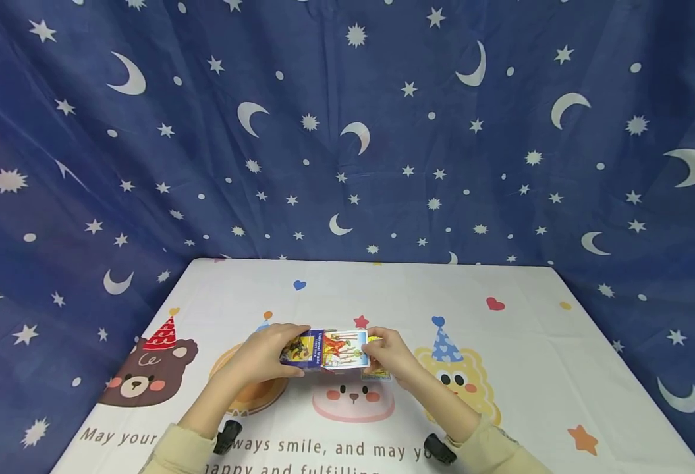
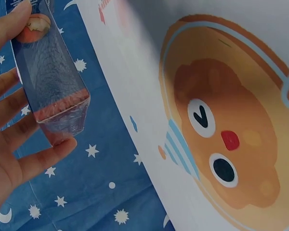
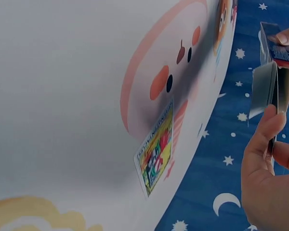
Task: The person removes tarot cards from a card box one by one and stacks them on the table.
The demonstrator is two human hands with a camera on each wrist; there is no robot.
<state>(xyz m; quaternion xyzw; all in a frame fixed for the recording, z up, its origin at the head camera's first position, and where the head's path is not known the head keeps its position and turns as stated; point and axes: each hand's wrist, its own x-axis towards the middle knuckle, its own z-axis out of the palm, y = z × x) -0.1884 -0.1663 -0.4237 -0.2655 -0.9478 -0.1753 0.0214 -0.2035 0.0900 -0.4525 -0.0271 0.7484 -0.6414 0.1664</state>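
My left hand (image 1: pixel 267 355) grips a blue tarot card box (image 1: pixel 301 350), marked "Universal Waite", by its long edges above the table. The left wrist view shows clear wrap around the closed end of the box (image 2: pixel 50 72), with the fingers spread along it. From the box's right end a tarot card (image 1: pixel 345 349) with a red figure and staffs sticks out face up. My right hand (image 1: pixel 391 355) pinches that card's outer edge between thumb and fingers. In the right wrist view, more card edges (image 3: pixel 264 89) show at the box mouth. Another tarot card (image 3: pixel 156 154) lies on the table below my right hand.
A white tablecloth (image 1: pixel 537 368) printed with cartoon animals, hearts and lettering covers the table. Behind and to the sides hangs a blue curtain (image 1: pixel 300 85) with moons and stars. Black straps (image 1: pixel 440 449) sit at both wrists, beside the beige sleeves.
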